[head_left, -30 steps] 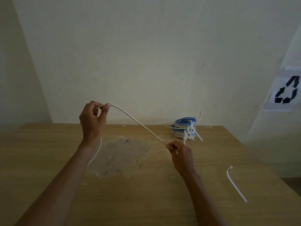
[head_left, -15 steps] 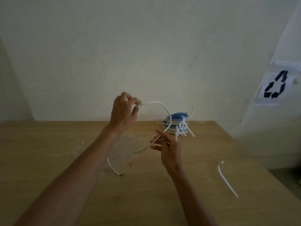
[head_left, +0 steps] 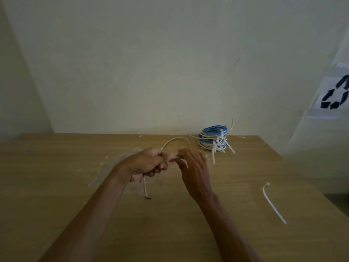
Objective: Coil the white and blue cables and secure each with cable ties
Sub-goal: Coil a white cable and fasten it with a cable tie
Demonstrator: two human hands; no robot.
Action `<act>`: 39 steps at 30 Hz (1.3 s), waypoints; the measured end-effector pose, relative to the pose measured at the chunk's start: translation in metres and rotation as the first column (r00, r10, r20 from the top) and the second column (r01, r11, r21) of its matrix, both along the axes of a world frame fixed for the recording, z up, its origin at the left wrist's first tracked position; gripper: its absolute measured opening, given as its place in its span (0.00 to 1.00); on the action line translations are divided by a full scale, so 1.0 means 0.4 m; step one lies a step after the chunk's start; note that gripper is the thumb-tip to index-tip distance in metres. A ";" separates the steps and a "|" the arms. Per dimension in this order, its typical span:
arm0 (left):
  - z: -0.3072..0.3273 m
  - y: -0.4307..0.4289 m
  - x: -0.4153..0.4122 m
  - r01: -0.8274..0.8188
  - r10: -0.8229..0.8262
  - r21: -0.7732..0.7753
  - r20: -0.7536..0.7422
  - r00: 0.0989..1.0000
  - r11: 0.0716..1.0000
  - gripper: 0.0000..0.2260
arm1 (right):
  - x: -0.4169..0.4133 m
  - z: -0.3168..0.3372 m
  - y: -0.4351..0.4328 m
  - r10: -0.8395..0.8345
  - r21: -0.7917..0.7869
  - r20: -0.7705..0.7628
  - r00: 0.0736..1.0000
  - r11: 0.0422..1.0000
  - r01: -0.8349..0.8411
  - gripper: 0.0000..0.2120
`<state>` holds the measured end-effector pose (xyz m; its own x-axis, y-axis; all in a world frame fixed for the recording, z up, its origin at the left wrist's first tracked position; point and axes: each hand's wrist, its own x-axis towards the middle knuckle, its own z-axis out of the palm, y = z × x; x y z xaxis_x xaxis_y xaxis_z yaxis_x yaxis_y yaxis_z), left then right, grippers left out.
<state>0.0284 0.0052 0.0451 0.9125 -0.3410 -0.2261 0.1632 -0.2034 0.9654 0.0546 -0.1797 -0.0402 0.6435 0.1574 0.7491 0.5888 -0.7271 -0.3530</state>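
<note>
Centre of the frame, above a wooden worktop (head_left: 56, 176): two bare hands close together. Left hand (head_left: 149, 163) clenched, fingers curled round a white cable (head_left: 178, 138). From the top of that fist, a short arch of cable rising toward the middle of the frame, bending right and dropping out of sight behind the fingers of the right hand (head_left: 192, 167). Below the fist, the cable's free tail hanging toward the lower centre, dark tip at or just above the wood. Right hand just right of the left, its back to the camera, fingers fanned and smeared by motion blur; any hold on the cable impossible to tell. Up and to the right of the hands, well apart from them, at the far edge of the worktop by the pale wall (head_left: 170, 63): a coiled bundle of blue and white cables (head_left: 212, 129), loops stacked, bound with white cable ties (head_left: 219, 146), tie tails splayed down and to the right, one white end poking up at the bundle's right. Lower right, flat on the wood and well apart from the right hand: a loose cable tie (head_left: 272, 202), head at its upper end. Beneath and left of the hands, a pale scuffed patch (head_left: 113, 161). Right edge of the frame: a recycling sign (head_left: 334, 97).
</note>
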 end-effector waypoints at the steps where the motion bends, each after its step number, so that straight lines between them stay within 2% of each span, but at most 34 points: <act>1: 0.007 0.013 -0.005 -0.028 0.029 -0.025 0.028 0.999 0.999 0.13 | 0.009 -0.005 -0.009 -0.027 0.023 -0.048 0.999 0.999 0.028 0.04; 3: 0.031 0.057 -0.013 -0.022 0.032 -0.190 0.048 0.998 0.981 0.13 | 0.026 -0.007 -0.036 -0.090 0.081 -0.105 0.990 0.992 0.099 0.09; 5: 0.037 0.122 0.002 0.004 -0.007 -0.416 -0.005 1.000 0.909 0.14 | 0.035 -0.004 -0.067 -0.081 0.209 -0.130 0.988 0.972 0.107 0.13; 6: 0.034 0.153 0.015 0.053 -0.087 -0.566 -0.033 0.996 0.823 0.16 | 0.039 -0.004 -0.078 -0.086 0.252 -0.126 0.988 0.961 0.116 0.14; 8: 0.004 0.208 0.042 0.175 -0.304 -0.857 0.022 0.952 0.485 0.19 | 0.045 -0.008 -0.095 -0.127 0.263 -0.110 0.986 0.953 0.152 0.12; 9: -0.008 0.230 0.049 0.177 -0.309 -0.924 0.069 0.948 0.338 0.19 | 0.047 -0.010 -0.101 -0.135 0.271 -0.113 0.984 0.949 0.162 0.10; 11: -0.027 0.237 0.058 0.075 -0.159 -0.973 0.041 0.986 0.217 0.17 | 0.049 -0.012 -0.108 -0.126 0.333 -0.127 0.984 0.929 0.162 0.09; 13: -0.035 0.191 0.043 -0.086 0.142 -0.966 -0.052 0.988 0.246 0.13 | 0.040 0.000 -0.102 -0.125 0.344 -0.097 0.987 0.927 0.151 0.08; 14: -0.043 0.154 0.037 -0.154 0.315 -0.945 -0.059 0.947 0.289 0.11 | 0.031 0.012 -0.091 -0.130 0.295 -0.076 0.989 0.944 0.147 0.08; 16: -0.053 0.075 0.031 -0.253 0.545 -0.856 0.039 0.838 0.451 0.09 | 0.000 0.041 -0.050 -0.091 0.113 -0.102 0.991 0.988 0.102 0.09; 17: -0.058 0.042 0.027 -0.281 0.605 -0.759 0.181 0.775 0.587 0.09 | -0.018 0.056 -0.028 -0.049 0.008 -0.165 0.985 0.999 0.051 0.10; 18: -0.068 0.019 0.026 -0.307 0.604 -0.601 0.386 0.697 0.738 0.10 | -0.036 0.070 -0.008 -0.017 -0.089 -0.243 0.970 0.996 -0.005 0.12; 19: -0.083 0.004 0.025 -0.330 0.512 -0.394 0.596 0.619 0.858 0.09 | -0.051 0.081 0.007 0.000 -0.171 -0.308 0.952 0.984 -0.055 0.13; 20: -0.097 -0.005 0.025 -0.350 0.360 -0.181 0.749 0.556 0.919 0.09 | -0.059 0.086 0.019 0.014 -0.224 -0.346 0.938 0.970 -0.097 0.14; 22: -0.116 -0.014 0.023 -0.352 0.067 0.137 0.858 0.509 0.926 0.09 | -0.073 0.091 0.026 0.060 -0.238 -0.363 0.930 0.959 -0.155 0.14; 24: -0.122 -0.019 0.020 -0.375 -0.078 0.298 0.861 0.502 0.878 0.13 | -0.075 0.096 0.017 0.094 -0.180 -0.368 0.925 0.969 -0.170 0.12; 27: -0.127 -0.009 0.017 -0.384 -0.123 0.392 0.816 0.564 0.836 0.15 | -0.059 0.106 -0.018 0.206 0.094 -0.420 0.884 0.979 -0.183 0.08; 29: -0.121 0.002 0.011 -0.394 -0.094 0.440 0.754 0.650 0.807 0.18 | -0.051 0.118 -0.041 0.293 0.299 -0.367 0.883 0.936 -0.187 0.07; 30: -0.117 0.005 0.009 -0.359 -0.056 0.431 0.700 0.712 0.828 0.21 | -0.048 0.121 -0.049 0.290 0.371 -0.319 0.902 0.914 -0.163 0.07; 31: -0.112 0.005 0.005 -0.278 -0.011 0.367 0.621 0.784 0.888 0.23 | -0.045 0.122 -0.053 0.262 0.437 -0.263 0.929 0.890 -0.128 0.07; 32: -0.107 0.003 0.000 -0.173 0.038 0.219 0.509 0.860 0.960 0.24 | -0.040 0.120 -0.053 0.220 0.507 -0.214 0.952 0.858 -0.084 0.08; 33: -0.100 0.001 -0.005 -0.089 0.086 -0.008 0.366 0.927 0.996 0.24 | -0.039 0.118 -0.049 0.194 0.577 -0.187 0.963 0.815 -0.052 0.08; 34: -0.092 0.002 -0.007 -0.056 0.112 -0.255 0.209 0.972 0.965 0.23 | -0.034 0.113 -0.046 0.194 0.636 -0.184 0.964 0.771 -0.033 0.08; 36: -0.083 0.023 -0.001 -0.020 0.008 -0.611 -0.022 1.000 0.791 0.20 | -0.028 0.109 -0.044 0.254 0.715 -0.210 0.944 0.699 -0.029 0.08; 38: -0.071 0.050 0.011 0.122 -0.261 -0.824 -0.033 0.965 0.553 0.19 | -0.022 0.103 -0.056 0.336 0.707 -0.259 0.905 0.705 -0.060 0.06; 39: -0.066 0.067 0.018 0.183 -0.375 -0.890 0.015 0.927 0.417 0.18 | -0.021 0.098 -0.063 0.386 0.651 -0.299 0.873 0.752 -0.109 0.06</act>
